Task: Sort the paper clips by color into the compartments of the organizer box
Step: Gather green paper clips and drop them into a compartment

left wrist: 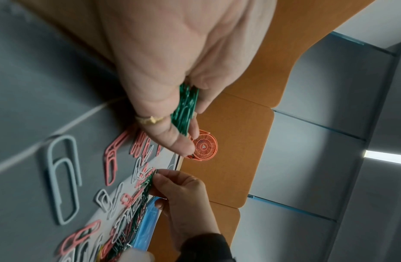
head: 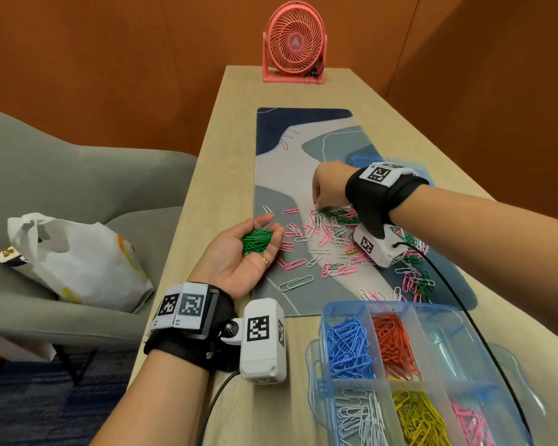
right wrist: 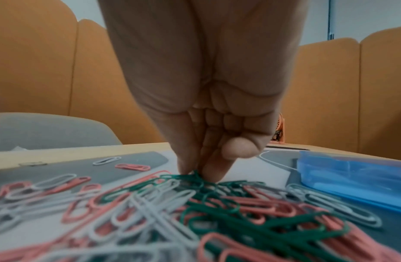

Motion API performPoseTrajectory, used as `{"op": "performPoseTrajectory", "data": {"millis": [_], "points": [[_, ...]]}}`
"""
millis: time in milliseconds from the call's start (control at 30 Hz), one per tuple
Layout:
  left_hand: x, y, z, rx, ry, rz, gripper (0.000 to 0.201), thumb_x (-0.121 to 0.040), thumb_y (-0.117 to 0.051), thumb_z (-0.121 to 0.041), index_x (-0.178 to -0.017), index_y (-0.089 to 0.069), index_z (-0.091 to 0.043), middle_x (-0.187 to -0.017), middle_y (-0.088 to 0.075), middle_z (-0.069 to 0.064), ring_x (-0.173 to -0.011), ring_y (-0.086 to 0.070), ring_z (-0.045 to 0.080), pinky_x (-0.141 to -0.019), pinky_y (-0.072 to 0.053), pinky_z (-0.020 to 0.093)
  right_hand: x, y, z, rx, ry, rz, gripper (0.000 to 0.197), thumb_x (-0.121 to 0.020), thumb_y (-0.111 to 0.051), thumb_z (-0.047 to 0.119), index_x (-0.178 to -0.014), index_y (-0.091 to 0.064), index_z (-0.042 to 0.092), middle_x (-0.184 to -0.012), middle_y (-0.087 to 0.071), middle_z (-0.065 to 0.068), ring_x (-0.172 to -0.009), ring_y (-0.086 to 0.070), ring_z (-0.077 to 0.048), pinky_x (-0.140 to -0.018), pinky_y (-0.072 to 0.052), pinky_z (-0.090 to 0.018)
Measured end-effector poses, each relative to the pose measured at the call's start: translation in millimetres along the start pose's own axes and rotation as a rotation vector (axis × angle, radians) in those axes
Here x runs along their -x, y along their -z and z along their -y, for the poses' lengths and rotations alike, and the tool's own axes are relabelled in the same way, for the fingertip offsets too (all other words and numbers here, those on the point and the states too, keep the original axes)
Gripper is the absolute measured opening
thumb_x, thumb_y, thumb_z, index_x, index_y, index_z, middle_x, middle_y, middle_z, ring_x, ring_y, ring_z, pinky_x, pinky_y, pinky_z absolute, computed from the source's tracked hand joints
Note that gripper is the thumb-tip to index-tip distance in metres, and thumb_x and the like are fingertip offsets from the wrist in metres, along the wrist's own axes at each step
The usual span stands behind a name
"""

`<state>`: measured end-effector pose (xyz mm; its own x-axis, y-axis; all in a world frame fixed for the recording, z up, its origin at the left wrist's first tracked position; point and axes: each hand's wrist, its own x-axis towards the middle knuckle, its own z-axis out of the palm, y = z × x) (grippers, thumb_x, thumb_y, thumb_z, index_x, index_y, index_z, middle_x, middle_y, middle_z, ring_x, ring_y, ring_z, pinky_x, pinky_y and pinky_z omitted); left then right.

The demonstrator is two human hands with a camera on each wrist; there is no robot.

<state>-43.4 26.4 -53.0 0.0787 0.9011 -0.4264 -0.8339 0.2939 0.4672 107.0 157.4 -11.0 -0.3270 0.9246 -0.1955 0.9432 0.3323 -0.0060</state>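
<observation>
My left hand (head: 273, 226) lies palm up on the desk mat's (head: 303, 149) left edge, fingers curled round a bunch of green paper clips (head: 256, 241); the left wrist view shows that bunch (left wrist: 185, 109) between its fingers. My right hand (head: 318, 204) reaches down into the mixed pile of pink, white and green clips (head: 332, 233). Its thumb and fingertips (right wrist: 184, 166) pinch a green clip (right wrist: 195, 174) at the pile's far edge. The clear blue organizer box (head: 335, 309) stands near right, with blue, red, white, yellow and pink clips in separate compartments. One far right compartment (head: 445, 342) looks empty.
A blue plastic lid (right wrist: 351, 175) lies just right of the pile. A pink fan (head: 293, 43) stands at the table's far end. Left of the table a grey chair (head: 78, 175) holds a white plastic bag (head: 78, 255). A black cable (head: 458, 300) runs from my right wrist past the box.
</observation>
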Motion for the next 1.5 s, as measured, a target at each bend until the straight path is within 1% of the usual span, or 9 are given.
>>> {"op": "performPoseTrajectory", "data": {"millis": [233,600,767,933,1067,1167,1333,1433,1500], "points": [[-0.6,0.3,0.4,0.002,0.004,-0.012,0.032,-0.101,-0.039,-0.014,-0.088,-0.060,0.006,-0.090,-0.057,0.020,-0.081,-0.058,0.028,-0.062,-0.057,0.031,7.8,3.5,-6.0,-0.076,0.049,0.048,0.020,-0.081,-0.071,0.008,-0.100,-0.072,0.009,-0.100,-0.070,-0.004,-0.093,-0.064,-0.021,-0.081,-0.050,-0.028],[-0.6,0.9,0.9,0.008,0.013,0.001,0.032,-0.101,-0.039,-0.015,-0.088,-0.059,0.006,-0.088,-0.058,0.018,-0.081,-0.059,0.028,-0.066,-0.057,0.036,15.6,-1.5,-8.7,-0.041,0.045,0.026,0.016,-0.086,-0.054,0.011,-0.090,-0.067,0.003,-0.093,-0.067,-0.012,-0.080,-0.058,-0.025,-0.067,-0.044,-0.026],[-0.8,1.3,0.8,0.009,0.014,0.000,0.032,-0.101,-0.039,-0.015,-0.088,-0.059,0.006,-0.088,-0.058,0.018,-0.081,-0.059,0.028,-0.065,-0.057,0.036,21.3,10.8,-11.2,-0.119,0.059,0.019,0.006,-0.082,-0.059,0.008,-0.079,-0.063,0.012,-0.074,-0.063,-0.001,-0.061,-0.054,-0.013,-0.049,-0.037,-0.019],[-1.7,1.4,0.9,0.000,0.009,-0.004,0.032,-0.101,-0.039,-0.014,-0.089,-0.060,0.007,-0.091,-0.057,0.019,-0.082,-0.059,0.028,-0.066,-0.057,0.037,25.6,16.8,-8.3,-0.229,0.097,0.009,0.008,-0.084,-0.059,0.012,-0.085,-0.067,0.014,-0.072,-0.065,0.003,-0.060,-0.058,-0.007,-0.057,-0.045,-0.019],[-1.6,1.1,1.2,-0.005,0.014,-0.001,0.033,-0.101,-0.038,-0.014,-0.090,-0.060,0.007,-0.090,-0.059,0.020,-0.083,-0.059,0.030,-0.067,-0.056,0.039,28.6,19.1,-1.8,-0.208,0.126,0.057,0.010,-0.082,-0.063,0.014,-0.073,-0.063,0.015,-0.073,-0.070,-0.002,-0.064,-0.063,-0.009,-0.068,-0.051,-0.023],[-1.1,0.6,1.2,0.000,0.023,0.004,0.033,-0.101,-0.037,-0.015,-0.091,-0.059,0.008,-0.091,-0.060,0.021,-0.084,-0.060,0.031,-0.067,-0.056,0.040,32.5,23.8,4.8,-0.196,0.155,0.099,0.010,-0.082,-0.067,0.011,-0.073,-0.064,0.015,-0.068,-0.068,0.003,-0.059,-0.063,-0.006,-0.065,-0.048,-0.021],[-1.7,0.0,1.3,0.012,0.058,0.022,0.036,-0.102,-0.035,-0.017,-0.097,-0.058,0.010,-0.095,-0.062,0.024,-0.088,-0.060,0.033,-0.069,-0.055,0.043,43.0,34.4,24.4,-0.336,0.291,0.057,0.007,-0.080,-0.075,0.024,-0.085,-0.071,0.021,-0.066,-0.064,0.010,-0.058,-0.055,0.001,-0.056,-0.041,-0.013],[-2.0,0.2,1.3,0.043,0.080,0.037,0.037,-0.102,-0.034,-0.019,-0.099,-0.058,0.010,-0.092,-0.065,0.024,-0.090,-0.061,0.033,-0.072,-0.056,0.043,47.7,33.1,37.8,-0.353,0.348,0.107,0.008,-0.082,-0.073,0.018,-0.089,-0.072,0.020,-0.063,-0.062,0.010,-0.051,-0.051,0.000,-0.049,-0.040,-0.008],[-2.1,0.5,1.3,0.073,0.086,0.053,0.036,-0.102,-0.034,-0.018,-0.100,-0.057,0.010,-0.094,-0.066,0.024,-0.095,-0.060,0.033,-0.071,-0.056,0.045,50.1,32.5,42.1,-0.367,0.370,0.138,0.012,-0.084,-0.069,0.012,-0.091,-0.072,0.021,-0.064,-0.064,0.011,-0.052,-0.055,0.000,-0.052,-0.043,-0.008]]}}
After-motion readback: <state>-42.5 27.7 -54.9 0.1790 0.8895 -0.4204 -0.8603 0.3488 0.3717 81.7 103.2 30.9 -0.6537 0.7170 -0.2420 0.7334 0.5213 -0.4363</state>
